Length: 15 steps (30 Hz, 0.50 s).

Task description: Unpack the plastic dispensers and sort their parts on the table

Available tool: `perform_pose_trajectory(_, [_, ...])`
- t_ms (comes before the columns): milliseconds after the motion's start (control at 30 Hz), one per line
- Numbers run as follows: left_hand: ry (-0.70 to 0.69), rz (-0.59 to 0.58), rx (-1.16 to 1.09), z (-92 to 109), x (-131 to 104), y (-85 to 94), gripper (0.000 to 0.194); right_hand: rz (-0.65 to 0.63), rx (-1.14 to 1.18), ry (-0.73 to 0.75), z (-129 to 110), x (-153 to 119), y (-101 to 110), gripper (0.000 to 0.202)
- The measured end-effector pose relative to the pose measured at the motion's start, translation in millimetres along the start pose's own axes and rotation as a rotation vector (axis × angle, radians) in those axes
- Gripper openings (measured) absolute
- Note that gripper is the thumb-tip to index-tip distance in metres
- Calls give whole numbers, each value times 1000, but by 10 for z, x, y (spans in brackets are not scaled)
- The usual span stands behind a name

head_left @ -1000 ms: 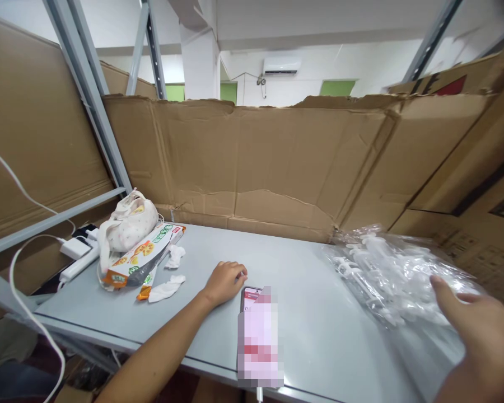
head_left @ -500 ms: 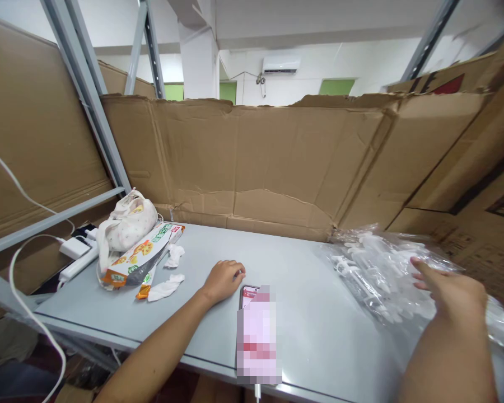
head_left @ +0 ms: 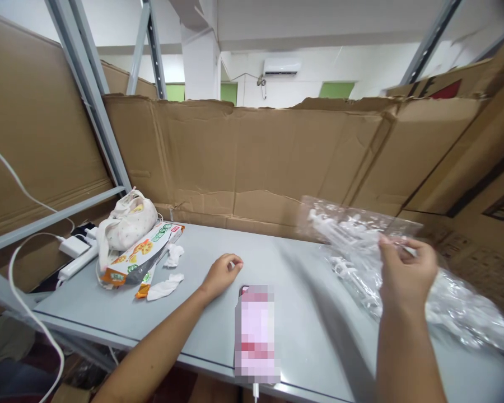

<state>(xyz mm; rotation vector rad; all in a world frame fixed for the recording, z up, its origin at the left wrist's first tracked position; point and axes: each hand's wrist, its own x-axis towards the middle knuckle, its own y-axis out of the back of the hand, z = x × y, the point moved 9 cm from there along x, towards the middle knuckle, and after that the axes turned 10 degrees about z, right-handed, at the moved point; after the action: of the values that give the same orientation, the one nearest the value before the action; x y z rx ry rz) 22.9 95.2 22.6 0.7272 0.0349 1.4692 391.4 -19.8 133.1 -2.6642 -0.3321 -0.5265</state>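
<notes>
My right hand [head_left: 409, 271] pinches the edge of a clear plastic bag [head_left: 353, 229] with white plastic pieces inside, lifted above the right side of the grey table. Beneath it, more clear bags [head_left: 466, 313] of white pieces lie on the tabletop. My left hand [head_left: 223, 274] rests on the table near the middle, fingers curled with thumb and fingertips close together; whether anything is between them is too small to tell. Just in front of that hand lies a phone [head_left: 256, 336], its screen pixelated, with a white cable plugged into its lower end.
On the left of the table [head_left: 252, 246] are a white cloth bag [head_left: 130, 221], a printed box [head_left: 145, 254], crumpled tissues [head_left: 166, 287] and a power strip [head_left: 79, 266]. Cardboard [head_left: 256, 151] walls the back. A metal post [head_left: 96, 106] rises at the left.
My right hand has moved left and closed on a bag, which is now raised off the others. My left hand has shifted slightly, its fingers curled more.
</notes>
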Motion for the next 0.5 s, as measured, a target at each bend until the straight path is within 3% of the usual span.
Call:
perform_pose_trajectory(100, [141,32,-320,-42,39,49,32,-262,137,-192,87,-418,-396,35])
perform_pose_trajectory(233, [278,-89,-785,44,2,-60,51,-592,186,-409,385,-1064,-817,35])
perform_pose_trajectory(367, [421,-29,-899,-52,-18,-78,54,-675,210,-621,712,-1451,-905,32])
perform_pose_trajectory(500, [494,17,-956,-159,-1,-71,44,-765,339,-886,841,-1703,-903,38])
